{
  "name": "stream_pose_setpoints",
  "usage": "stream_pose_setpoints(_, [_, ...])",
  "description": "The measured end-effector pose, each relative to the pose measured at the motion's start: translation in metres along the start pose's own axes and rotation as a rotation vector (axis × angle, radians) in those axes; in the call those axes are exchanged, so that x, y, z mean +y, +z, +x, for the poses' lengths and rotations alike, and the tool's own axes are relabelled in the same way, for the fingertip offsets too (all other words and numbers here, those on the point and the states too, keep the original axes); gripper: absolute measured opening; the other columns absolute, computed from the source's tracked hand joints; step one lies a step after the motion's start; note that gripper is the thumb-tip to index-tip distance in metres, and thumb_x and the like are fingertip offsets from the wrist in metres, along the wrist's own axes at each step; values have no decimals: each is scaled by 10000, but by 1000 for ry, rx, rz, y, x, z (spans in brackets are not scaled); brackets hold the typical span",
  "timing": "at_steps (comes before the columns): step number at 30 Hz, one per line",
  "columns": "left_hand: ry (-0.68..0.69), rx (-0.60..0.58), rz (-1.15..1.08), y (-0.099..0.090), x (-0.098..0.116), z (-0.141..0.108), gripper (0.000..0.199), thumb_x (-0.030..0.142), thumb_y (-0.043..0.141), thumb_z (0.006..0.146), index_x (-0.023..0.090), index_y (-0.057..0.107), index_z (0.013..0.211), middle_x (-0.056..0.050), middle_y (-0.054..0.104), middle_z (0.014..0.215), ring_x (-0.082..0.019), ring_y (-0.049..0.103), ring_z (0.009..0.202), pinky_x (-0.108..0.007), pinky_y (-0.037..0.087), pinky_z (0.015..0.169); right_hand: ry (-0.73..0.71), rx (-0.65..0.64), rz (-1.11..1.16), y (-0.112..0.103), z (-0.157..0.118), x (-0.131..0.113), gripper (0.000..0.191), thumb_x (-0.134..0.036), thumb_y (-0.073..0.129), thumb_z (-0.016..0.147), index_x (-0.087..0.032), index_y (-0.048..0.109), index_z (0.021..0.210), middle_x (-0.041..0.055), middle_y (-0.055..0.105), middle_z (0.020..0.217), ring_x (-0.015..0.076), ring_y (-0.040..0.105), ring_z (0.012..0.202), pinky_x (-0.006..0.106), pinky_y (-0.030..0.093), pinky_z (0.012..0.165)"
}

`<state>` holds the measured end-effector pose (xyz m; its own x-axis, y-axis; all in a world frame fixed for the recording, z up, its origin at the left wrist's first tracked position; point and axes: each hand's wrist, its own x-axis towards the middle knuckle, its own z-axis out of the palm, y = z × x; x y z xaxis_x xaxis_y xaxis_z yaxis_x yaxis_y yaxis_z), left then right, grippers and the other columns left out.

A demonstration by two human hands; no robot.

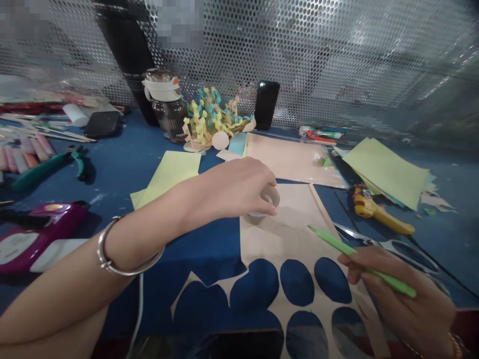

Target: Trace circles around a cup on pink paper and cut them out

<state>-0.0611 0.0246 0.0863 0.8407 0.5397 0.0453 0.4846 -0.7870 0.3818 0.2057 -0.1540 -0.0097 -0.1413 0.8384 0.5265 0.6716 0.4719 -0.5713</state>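
My left hand [249, 189] reaches across the middle with its fingers and thumb closed round a small round clear cup [272, 195]. That cup is tilted over the upper part of a pale pink paper sheet [292, 224]. Several round holes are cut through the sheet's lower part. At the right, my right hand [396, 294] grips a light green pen [337, 242], its tip pointing left above the sheet. Scissors [396, 249] lie just beyond my right hand, partly hidden by it.
Yellow paper [172, 172] lies left, more sheets [389, 169] right, beside a yellow-handled tool [381, 214]. Behind stand a bottle [168, 112], curly paper pieces [211, 117] and a phone [267, 104]. Green pliers [45, 172] and a purple device [48, 229] are left.
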Motion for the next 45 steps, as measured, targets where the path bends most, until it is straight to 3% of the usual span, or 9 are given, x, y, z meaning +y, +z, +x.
stream_pose_setpoints(5, [19,-29,26,-1,2,0,249,368,534,773,239,729,862,-37,693,882,-226,587,847,-313,375,727,6,-74,-113,4,-6,2,307,-151,534,873,-274,602,1146,25,699,920,157,671,758,261,549,670])
stream_pose_setpoints(10, [4,-29,42,-2,3,0,258,404,547,781,240,731,854,-30,692,887,-216,582,839,-306,368,673,-21,-99,-192,10,-7,-1,325,-158,525,880,-278,578,1176,29,711,984,168,681,885,238,555,704])
stream_pose_setpoints(25, [-37,-50,70,-4,6,1,274,447,557,776,250,708,890,-21,686,927,-214,588,848,-299,387,706,-103,-75,-418,24,-12,8,272,-172,524,892,-248,576,1148,19,700,1097,183,604,1122,321,497,960])
stream_pose_setpoints(37, [-108,-68,101,-8,13,3,398,469,558,775,237,677,1075,-53,667,1045,-248,578,966,-318,400,772,-111,-97,-457,28,-8,6,284,-178,520,886,-251,599,1148,34,682,1144,202,597,1142,378,500,977])
stream_pose_setpoints(45, [-82,-50,82,-7,10,1,376,476,554,781,247,692,1046,-45,667,1015,-232,580,933,-302,391,734,-140,-85,-483,27,-6,4,291,-175,513,891,-236,585,1167,42,682,1144,205,614,1114,377,520,945])
